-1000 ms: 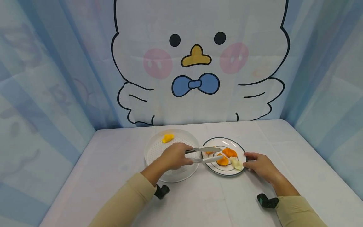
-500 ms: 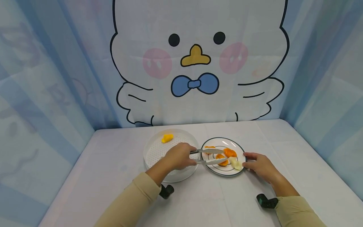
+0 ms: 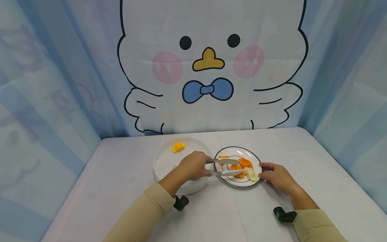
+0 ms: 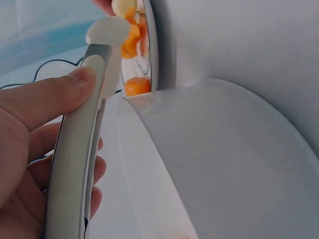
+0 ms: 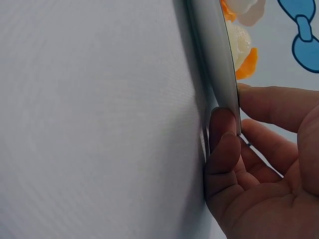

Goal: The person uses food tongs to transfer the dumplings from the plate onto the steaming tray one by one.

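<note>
In the head view my left hand (image 3: 193, 168) grips a pair of tongs (image 3: 224, 173), thumb on one arm and fingers on the other. The arms of the tongs stand apart and reach over a white plate (image 3: 222, 151) with dark rim lines. Orange pieces (image 3: 245, 163) and a pale yellowish piece (image 3: 251, 174) lie on it. One orange piece shows between the tips and is partly covered by the lower one; whether they touch it I cannot tell. My right hand (image 5: 269, 154) pinches the plate's right edge, thumb on top and fingers beneath, as the right wrist view shows.
Left of the plate, beneath my left hand, stands a round white perforated tray (image 3: 161, 164). A yellow piece (image 3: 178, 147) lies near its far side. Behind the white table (image 3: 121, 174) hangs a curtain (image 3: 208, 116) printed with a cartoon bird.
My left hand has shifted a little to the right with the tongs, bringing the tips further over the orange pieces. The right hand and the plate have stayed in place.
</note>
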`<act>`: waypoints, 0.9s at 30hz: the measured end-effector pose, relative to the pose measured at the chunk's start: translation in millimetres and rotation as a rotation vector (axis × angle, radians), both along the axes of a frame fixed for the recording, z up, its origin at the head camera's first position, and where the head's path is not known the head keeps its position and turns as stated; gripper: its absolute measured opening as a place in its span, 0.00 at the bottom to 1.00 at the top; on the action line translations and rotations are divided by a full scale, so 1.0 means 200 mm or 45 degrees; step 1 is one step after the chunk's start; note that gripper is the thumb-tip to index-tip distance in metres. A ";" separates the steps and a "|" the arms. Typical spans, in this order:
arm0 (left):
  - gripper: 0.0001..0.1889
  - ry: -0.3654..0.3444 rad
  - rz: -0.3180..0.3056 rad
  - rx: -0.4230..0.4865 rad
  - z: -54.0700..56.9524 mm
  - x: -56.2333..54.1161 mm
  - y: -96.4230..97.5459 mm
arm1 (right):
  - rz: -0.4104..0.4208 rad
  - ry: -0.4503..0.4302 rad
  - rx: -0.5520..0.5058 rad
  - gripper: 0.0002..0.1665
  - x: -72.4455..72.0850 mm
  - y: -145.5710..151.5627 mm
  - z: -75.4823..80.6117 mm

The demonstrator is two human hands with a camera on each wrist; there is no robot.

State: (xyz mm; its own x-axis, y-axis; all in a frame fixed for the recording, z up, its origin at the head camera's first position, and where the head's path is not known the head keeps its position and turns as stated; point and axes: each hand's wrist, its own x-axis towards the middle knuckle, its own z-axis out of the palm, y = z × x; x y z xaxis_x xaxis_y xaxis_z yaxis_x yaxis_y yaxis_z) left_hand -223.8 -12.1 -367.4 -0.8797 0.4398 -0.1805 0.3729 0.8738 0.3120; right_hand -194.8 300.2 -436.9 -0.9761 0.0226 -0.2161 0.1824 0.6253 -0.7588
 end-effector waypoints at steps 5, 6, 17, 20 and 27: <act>0.28 0.002 0.000 -0.005 0.00 0.01 0.01 | 0.003 0.000 0.013 0.38 0.00 0.00 0.00; 0.28 -0.002 0.004 -0.003 0.00 0.01 0.01 | 0.005 0.001 0.015 0.38 0.00 0.00 0.00; 0.30 -0.010 0.010 0.002 0.02 0.04 -0.02 | 0.007 0.001 0.011 0.38 0.00 0.00 0.00; 0.30 -0.001 0.010 0.014 0.02 0.05 -0.03 | 0.003 -0.004 0.009 0.38 0.00 0.00 0.00; 0.30 0.024 0.001 0.021 0.03 0.04 -0.04 | 0.002 -0.004 0.000 0.38 0.00 0.00 0.00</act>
